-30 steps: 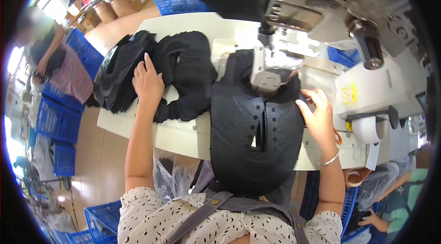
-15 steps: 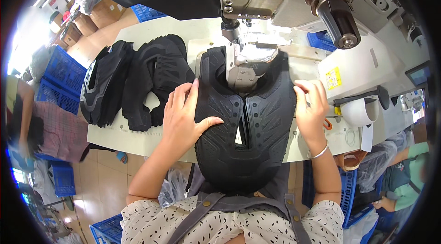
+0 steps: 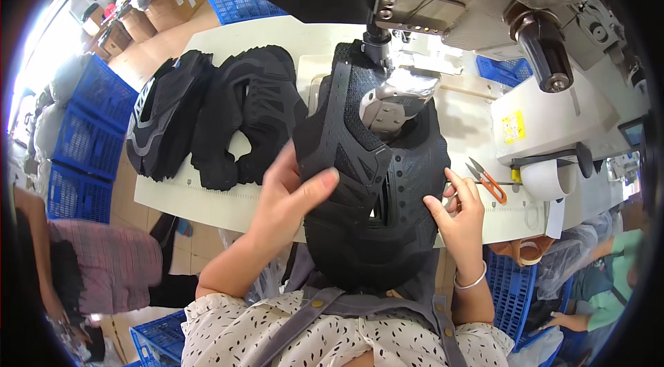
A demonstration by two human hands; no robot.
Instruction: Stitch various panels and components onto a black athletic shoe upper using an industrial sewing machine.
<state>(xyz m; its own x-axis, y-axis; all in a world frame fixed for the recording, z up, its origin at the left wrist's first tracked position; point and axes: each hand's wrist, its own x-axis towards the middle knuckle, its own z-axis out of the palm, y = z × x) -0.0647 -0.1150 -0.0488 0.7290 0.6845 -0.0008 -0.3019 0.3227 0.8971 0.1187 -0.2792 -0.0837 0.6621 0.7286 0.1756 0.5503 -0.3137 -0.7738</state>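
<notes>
A black shoe upper [image 3: 360,242] lies under the sewing machine head [image 3: 398,101], its collar around the machine's metal foot area and its toe toward me. Its left side is lifted and leans inward over the lacing slit. My left hand [image 3: 287,194] grips that side, thumb on top and fingertips hidden behind the edge. At the opposite edge, my right hand [image 3: 460,218] is partly curled, with thumb and forefinger apart and their tips against the upper. Orange-handled thread snips [image 3: 491,184] lie right of this hand.
Two stacks of black uppers, a left stack [image 3: 169,115] and a nearer stack [image 3: 259,115], stand on the pale table [image 3: 228,204]. A white cup-shaped holder [image 3: 550,180] is at the right. Blue crates [image 3: 86,139] flank the table; other people sit on both sides.
The upper's left side has risen and folded inward with my left hand. My right hand has slid down along the right edge. The snips have come into fuller view.
</notes>
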